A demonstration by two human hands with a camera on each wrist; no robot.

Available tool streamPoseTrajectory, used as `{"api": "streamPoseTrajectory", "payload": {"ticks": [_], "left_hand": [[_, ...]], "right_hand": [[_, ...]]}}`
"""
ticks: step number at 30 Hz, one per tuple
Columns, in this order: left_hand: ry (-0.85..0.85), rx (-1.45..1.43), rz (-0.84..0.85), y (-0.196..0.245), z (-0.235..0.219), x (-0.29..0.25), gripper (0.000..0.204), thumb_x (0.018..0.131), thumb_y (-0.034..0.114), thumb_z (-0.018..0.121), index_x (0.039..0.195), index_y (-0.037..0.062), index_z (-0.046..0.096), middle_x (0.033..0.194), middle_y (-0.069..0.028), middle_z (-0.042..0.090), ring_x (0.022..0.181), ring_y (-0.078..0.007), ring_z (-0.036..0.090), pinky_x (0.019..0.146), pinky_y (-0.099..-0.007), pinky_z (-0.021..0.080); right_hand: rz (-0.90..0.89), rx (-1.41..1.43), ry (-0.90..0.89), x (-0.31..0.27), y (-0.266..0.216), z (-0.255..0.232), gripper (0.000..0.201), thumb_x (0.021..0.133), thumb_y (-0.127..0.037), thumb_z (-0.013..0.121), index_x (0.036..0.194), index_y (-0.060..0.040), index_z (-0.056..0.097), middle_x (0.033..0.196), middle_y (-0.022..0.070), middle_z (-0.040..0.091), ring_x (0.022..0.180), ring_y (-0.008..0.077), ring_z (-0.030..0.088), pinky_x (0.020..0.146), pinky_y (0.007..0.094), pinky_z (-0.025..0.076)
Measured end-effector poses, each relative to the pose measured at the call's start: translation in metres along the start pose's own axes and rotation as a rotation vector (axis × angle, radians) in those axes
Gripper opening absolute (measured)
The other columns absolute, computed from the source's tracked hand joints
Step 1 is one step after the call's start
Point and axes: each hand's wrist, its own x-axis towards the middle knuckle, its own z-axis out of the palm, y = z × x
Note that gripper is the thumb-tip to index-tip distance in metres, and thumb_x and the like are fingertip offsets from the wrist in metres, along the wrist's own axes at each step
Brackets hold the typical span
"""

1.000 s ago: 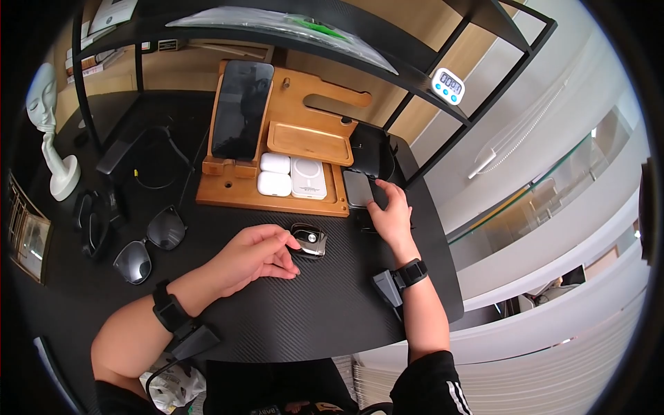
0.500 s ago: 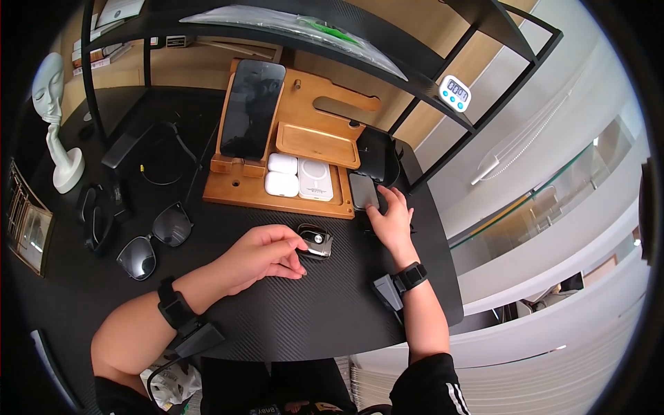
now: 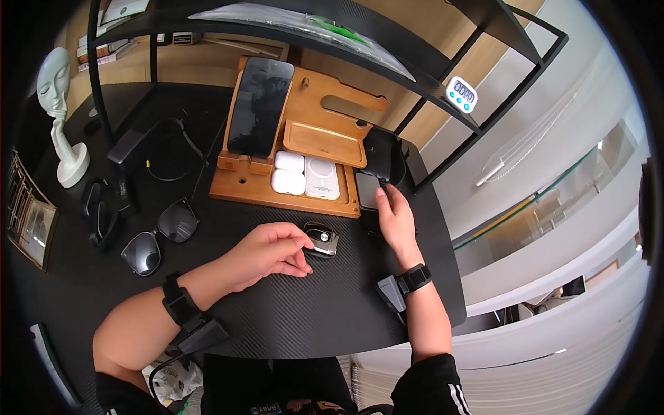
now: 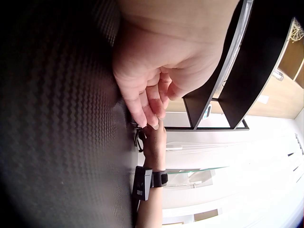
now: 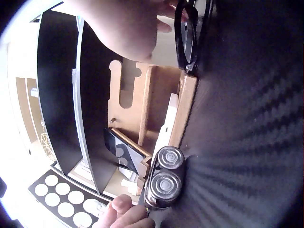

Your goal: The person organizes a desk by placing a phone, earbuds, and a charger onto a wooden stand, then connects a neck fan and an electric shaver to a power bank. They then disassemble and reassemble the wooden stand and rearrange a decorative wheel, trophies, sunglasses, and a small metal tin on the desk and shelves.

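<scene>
In the head view my left hand (image 3: 273,256) hovers low over the desk with loosely bent fingers, its fingertips beside a small shiny shaver (image 3: 322,239). Nothing shows inside that hand in the left wrist view. Two round metal shaving heads (image 5: 167,183) face the right wrist camera. Farther right, my right hand (image 3: 397,220) lies at a flat grey rectangular case (image 3: 366,188), thumb and fingers at its right edge. Dark-framed glasses (image 5: 186,35) overlap the right fingers in the right wrist view, and part of those fingers is hidden.
A wooden stand (image 3: 228,185) holds a phone (image 3: 260,107), white earbud cases (image 3: 288,181) and a white power bank (image 3: 321,178). Sunglasses (image 3: 159,235), a headset strap (image 3: 138,146) and a white face sculpture (image 3: 69,166) stand left. A black shelf (image 3: 415,86) with a timer (image 3: 461,95) rises behind.
The head view has swung slightly, so the desk items appear shifted right. My right fingers have drawn closer together at the grey case's edge. The left hand stays beside the shaver.
</scene>
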Motion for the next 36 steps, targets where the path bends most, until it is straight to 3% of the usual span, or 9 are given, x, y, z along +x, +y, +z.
{"api": "streamPoseTrajectory", "payload": {"ticks": [11, 17, 19, 24, 25, 27, 30, 33, 36], "left_hand": [[0.004, 0.002, -0.011, 0.000, 0.000, 0.000, 0.018, 0.096, 0.012, 0.044, 0.103, -0.0012, 0.055, 0.080, -0.0076, 0.059, 0.082, -0.0184, 0.065, 0.079, -0.0309, 0.055], [-0.004, 0.000, 0.000, 0.001, 0.000, 0.001, 0.018, 0.096, 0.011, 0.044, 0.103, -0.0020, 0.055, 0.081, -0.0077, 0.059, 0.082, -0.0175, 0.064, 0.080, -0.0304, 0.055], [-0.001, -0.009, -0.014, 0.000, 0.000, 0.001, 0.018, 0.096, 0.010, 0.044, 0.103, -0.0020, 0.055, 0.081, -0.0079, 0.059, 0.082, -0.0177, 0.064, 0.079, -0.0305, 0.056], [-0.012, -0.023, -0.007, 0.000, -0.002, 0.001, 0.018, 0.096, 0.010, 0.044, 0.104, -0.0022, 0.055, 0.081, -0.0083, 0.059, 0.084, -0.0189, 0.064, 0.081, -0.0316, 0.055], [-0.018, -0.016, -0.003, 0.000, -0.002, 0.001, 0.018, 0.096, 0.010, 0.044, 0.104, -0.0022, 0.055, 0.081, -0.0083, 0.059, 0.084, -0.0189, 0.064, 0.081, -0.0316, 0.055], [0.009, -0.020, -0.029, 0.001, 0.000, 0.001, 0.018, 0.096, 0.010, 0.044, 0.104, -0.0024, 0.055, 0.081, -0.0085, 0.059, 0.084, -0.0190, 0.064, 0.081, -0.0314, 0.055], [-0.005, -0.030, -0.018, 0.001, -0.001, 0.001, 0.018, 0.096, 0.009, 0.044, 0.103, -0.0022, 0.055, 0.081, -0.0088, 0.059, 0.083, -0.0203, 0.065, 0.081, -0.0339, 0.055], [-0.009, -0.041, -0.004, -0.001, -0.002, 0.001, 0.017, 0.095, 0.009, 0.045, 0.103, -0.0015, 0.056, 0.081, -0.0089, 0.060, 0.083, -0.0214, 0.065, 0.082, -0.0362, 0.055], [-0.006, -0.040, -0.015, 0.001, -0.003, 0.001, 0.018, 0.096, 0.009, 0.044, 0.104, -0.0023, 0.055, 0.081, -0.0090, 0.059, 0.084, -0.0208, 0.065, 0.081, -0.0340, 0.055]], "right_hand": [[-0.025, -0.084, 0.047, 0.024, 0.017, -0.005, 0.055, 0.091, -0.048, 0.043, 0.128, -0.0088, 0.051, 0.134, 0.0241, 0.042, 0.128, 0.0370, 0.038, 0.106, 0.0510, 0.025], [0.005, -0.117, -0.120, 0.063, 0.041, 0.000, 0.053, 0.090, -0.051, 0.043, 0.126, -0.0150, 0.054, 0.139, 0.0271, 0.035, 0.133, 0.0376, 0.030, 0.107, 0.0544, 0.022], [0.057, -0.114, -0.134, 0.058, 0.025, 0.000, 0.057, 0.090, -0.050, 0.043, 0.126, -0.0077, 0.054, 0.142, 0.0272, 0.030, 0.134, 0.0375, 0.028, 0.108, 0.0409, 0.028], [-0.074, 0.015, 0.138, 0.061, 0.023, -0.005, 0.036, 0.085, -0.031, 0.059, 0.108, -0.0036, 0.064, 0.115, 0.0215, 0.057, 0.109, 0.0350, 0.053, 0.094, 0.0390, 0.042], [-0.185, 0.037, 0.336, 0.053, 0.006, -0.016, 0.018, 0.080, -0.015, 0.065, 0.092, -0.0024, 0.066, 0.091, 0.0131, 0.062, 0.083, 0.0250, 0.060, 0.077, 0.0346, 0.049], [-0.414, 0.242, 0.684, 0.054, -0.021, -0.046, 0.003, 0.079, -0.003, 0.063, 0.081, -0.0025, 0.060, 0.077, 0.0035, 0.055, 0.063, 0.0085, 0.050, 0.056, 0.0212, 0.043], [-0.556, 0.518, 0.842, 0.091, -0.037, -0.086, 0.022, 0.085, -0.006, 0.058, 0.106, -0.0005, 0.051, 0.088, 0.0057, 0.054, 0.080, 0.0119, 0.054, 0.072, 0.0244, 0.045], [-0.605, 0.399, 0.919, 0.134, -0.045, -0.113, 0.042, 0.088, -0.010, 0.057, 0.125, 0.0016, 0.041, 0.105, 0.0143, 0.059, 0.097, 0.0216, 0.058, 0.085, 0.0324, 0.046], [-0.243, 0.305, 0.580, 0.152, -0.057, -0.131, 0.049, 0.092, -0.021, 0.052, 0.132, 0.0021, 0.036, 0.113, 0.0200, 0.058, 0.104, 0.0250, 0.058, 0.091, 0.0345, 0.044]]}}
